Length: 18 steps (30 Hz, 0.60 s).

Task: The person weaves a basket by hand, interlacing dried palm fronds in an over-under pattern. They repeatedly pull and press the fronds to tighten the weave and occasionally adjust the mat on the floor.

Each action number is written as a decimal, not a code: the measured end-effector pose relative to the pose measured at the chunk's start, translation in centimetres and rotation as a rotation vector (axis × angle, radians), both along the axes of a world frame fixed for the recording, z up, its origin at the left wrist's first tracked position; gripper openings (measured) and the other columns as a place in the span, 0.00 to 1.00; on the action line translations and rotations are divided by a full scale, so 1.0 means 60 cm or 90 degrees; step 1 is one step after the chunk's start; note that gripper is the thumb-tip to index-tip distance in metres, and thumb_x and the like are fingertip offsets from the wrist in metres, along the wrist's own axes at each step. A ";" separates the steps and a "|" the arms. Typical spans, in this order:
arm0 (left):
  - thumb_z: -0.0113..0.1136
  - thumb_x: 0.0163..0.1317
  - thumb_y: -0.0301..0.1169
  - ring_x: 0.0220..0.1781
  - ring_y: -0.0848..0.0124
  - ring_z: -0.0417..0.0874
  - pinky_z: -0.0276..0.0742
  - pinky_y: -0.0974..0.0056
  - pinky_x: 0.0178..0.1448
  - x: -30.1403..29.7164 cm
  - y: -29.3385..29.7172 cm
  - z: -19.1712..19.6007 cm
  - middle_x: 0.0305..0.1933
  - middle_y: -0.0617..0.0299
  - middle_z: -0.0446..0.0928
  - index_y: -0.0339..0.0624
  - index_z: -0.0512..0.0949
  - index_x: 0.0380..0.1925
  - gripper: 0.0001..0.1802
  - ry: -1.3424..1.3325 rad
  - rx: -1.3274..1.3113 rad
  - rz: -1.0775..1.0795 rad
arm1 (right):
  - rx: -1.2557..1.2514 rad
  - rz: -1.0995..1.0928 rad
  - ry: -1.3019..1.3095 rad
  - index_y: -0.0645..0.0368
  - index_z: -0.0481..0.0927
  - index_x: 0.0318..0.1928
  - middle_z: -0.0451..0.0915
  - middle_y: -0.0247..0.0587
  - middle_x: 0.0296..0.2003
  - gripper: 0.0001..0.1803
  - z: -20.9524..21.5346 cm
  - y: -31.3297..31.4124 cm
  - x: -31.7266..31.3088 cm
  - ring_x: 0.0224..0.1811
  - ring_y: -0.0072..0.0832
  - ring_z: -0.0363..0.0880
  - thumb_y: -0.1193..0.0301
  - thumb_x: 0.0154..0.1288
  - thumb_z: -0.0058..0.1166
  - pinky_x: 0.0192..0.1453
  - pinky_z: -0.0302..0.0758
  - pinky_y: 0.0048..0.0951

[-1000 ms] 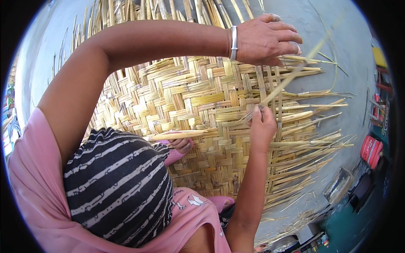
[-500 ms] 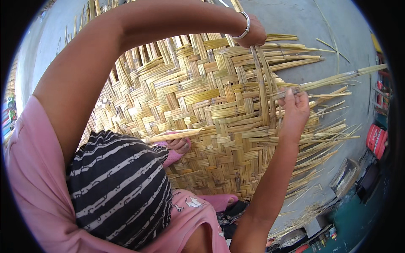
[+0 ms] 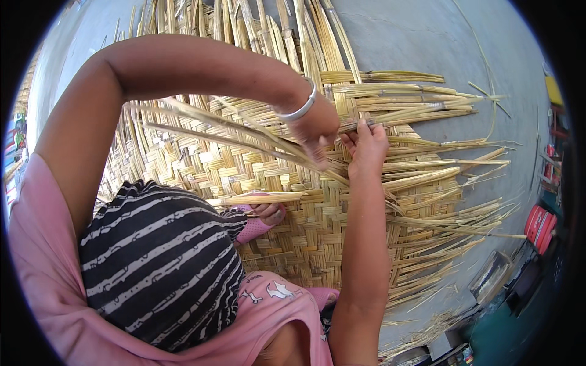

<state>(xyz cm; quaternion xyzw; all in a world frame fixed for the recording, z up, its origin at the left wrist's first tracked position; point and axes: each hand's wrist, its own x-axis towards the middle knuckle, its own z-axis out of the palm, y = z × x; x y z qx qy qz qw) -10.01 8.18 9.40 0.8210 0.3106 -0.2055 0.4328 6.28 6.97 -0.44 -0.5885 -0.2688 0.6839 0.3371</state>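
With most of the woven bamboo mat [image 3: 293,201] already lying plaited, loose strip ends are remaining at three o'clock as the left hand [image 3: 314,128] is gripping long strips [image 3: 226,131] and the right hand [image 3: 366,143] is pinching one.

left hand [image 3: 314,131] motion-blurred, its fingertips unclear, woven mat [image 3: 293,201] partly hidden under striped knee [image 3: 155,262]

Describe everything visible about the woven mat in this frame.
The woven mat is made of flat, pale yellow strips that look like split bamboo or cane, plaited crosswise. It lies flat on grey ground. Its right and top edges are unfinished, with loose strip ends fanning out. The left hand and right hand grip strips near its upper middle; a foot rests on it.
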 end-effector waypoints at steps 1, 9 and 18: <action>0.54 0.57 0.57 0.34 0.58 0.80 0.75 0.53 0.39 -0.001 0.017 -0.024 0.29 0.51 0.79 0.39 0.78 0.33 0.28 -0.064 -0.047 0.059 | 0.009 -0.018 -0.018 0.60 0.67 0.35 0.79 0.40 0.33 0.05 -0.003 -0.006 0.003 0.27 0.23 0.77 0.73 0.67 0.45 0.30 0.77 0.23; 0.66 0.51 0.46 0.54 0.53 0.75 0.70 0.60 0.59 0.082 0.213 -0.135 0.54 0.46 0.74 0.37 0.69 0.55 0.35 -0.148 0.129 0.481 | -0.015 -0.162 0.011 0.61 0.61 0.38 0.77 0.48 0.35 0.05 0.003 -0.005 -0.001 0.32 0.33 0.81 0.73 0.69 0.41 0.32 0.78 0.29; 0.73 0.45 0.34 0.44 0.65 0.80 0.77 0.60 0.49 0.100 0.231 -0.141 0.43 0.56 0.80 0.37 0.75 0.47 0.28 -0.222 -0.275 0.568 | 0.007 -0.153 0.024 0.60 0.63 0.40 0.77 0.46 0.33 0.06 -0.013 -0.001 0.010 0.28 0.33 0.79 0.71 0.69 0.42 0.27 0.77 0.27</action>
